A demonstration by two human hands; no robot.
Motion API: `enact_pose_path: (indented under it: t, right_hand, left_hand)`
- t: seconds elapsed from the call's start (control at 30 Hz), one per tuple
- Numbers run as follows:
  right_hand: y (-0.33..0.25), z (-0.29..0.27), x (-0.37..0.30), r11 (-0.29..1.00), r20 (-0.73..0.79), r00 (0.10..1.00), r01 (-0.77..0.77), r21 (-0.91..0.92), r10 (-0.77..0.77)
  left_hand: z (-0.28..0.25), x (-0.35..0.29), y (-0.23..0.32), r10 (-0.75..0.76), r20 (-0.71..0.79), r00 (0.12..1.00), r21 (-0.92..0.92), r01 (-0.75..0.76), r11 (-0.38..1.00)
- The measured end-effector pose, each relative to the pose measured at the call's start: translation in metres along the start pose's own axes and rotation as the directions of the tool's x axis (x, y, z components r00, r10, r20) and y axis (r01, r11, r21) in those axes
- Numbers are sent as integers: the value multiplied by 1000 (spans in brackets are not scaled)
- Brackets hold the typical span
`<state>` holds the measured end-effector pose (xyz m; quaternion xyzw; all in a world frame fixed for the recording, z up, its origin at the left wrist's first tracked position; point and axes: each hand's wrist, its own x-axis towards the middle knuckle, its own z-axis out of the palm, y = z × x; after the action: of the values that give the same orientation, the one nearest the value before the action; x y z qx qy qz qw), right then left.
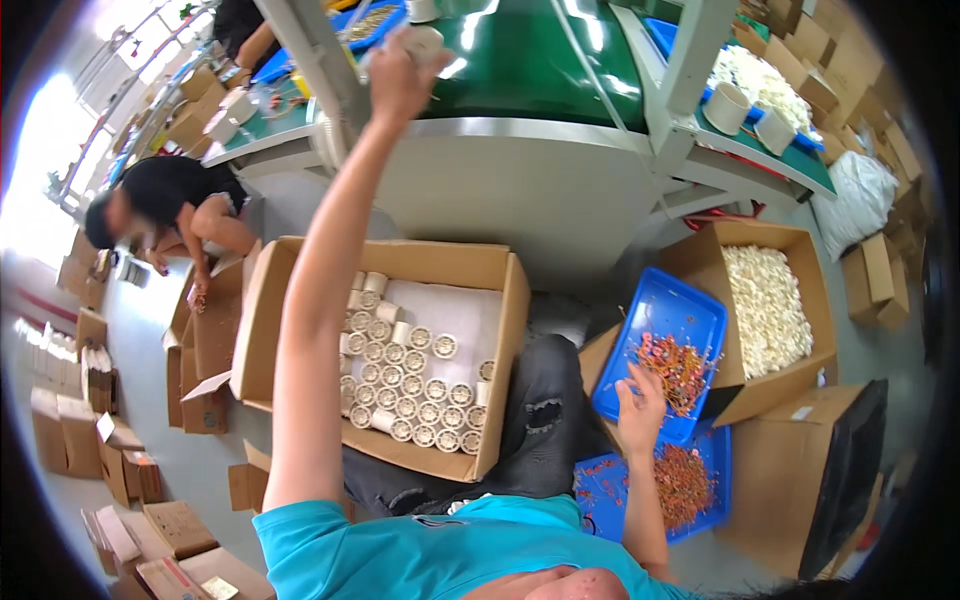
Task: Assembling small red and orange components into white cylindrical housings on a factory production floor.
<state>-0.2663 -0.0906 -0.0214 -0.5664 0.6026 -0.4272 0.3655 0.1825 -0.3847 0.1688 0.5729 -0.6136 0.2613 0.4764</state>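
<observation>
My left arm is stretched far forward over the carton, and my left hand is closed on a white cylindrical part at the edge of the green conveyor belt. That hand is a little blurred. On the right, my right hand hovers at the near edge of a blue tray, its fingers apart and nothing visible in them. Small red and orange wired components lie heaped in this tray. Below it, a second blue tray holds more of them.
An open carton before me holds rows of white cylindrical parts. Another carton at right is full of small white pieces. A person crouches at left by a brown carton. White cups stand on the side table.
</observation>
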Motion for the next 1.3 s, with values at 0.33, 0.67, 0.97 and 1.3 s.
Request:
enact_pose_path:
  t: [0.33, 0.67, 0.97, 1.3]
  right_hand:
    - [61, -45, 7, 952, -181, 980, -127, -277, 79]
    - [78, 6, 64, 554, 86, 993, 25, -832, 85]
    - [84, -5, 61, 669, 31, 990, 116, -734, -138]
    - [27, -55, 39, 939, -485, 810, 233, -251, -330]
  left_hand:
    - [11, 2, -11, -40, 32, 999, -306, 48, 951]
    - [-93, -294, 35, 140, 401, 906, -85, -115, 990]
    - [-129, -442, 8, -174, 938, 299, 223, -137, 965]
    - [-127, -403, 29, -324, 870, 373, 196, 340, 920]
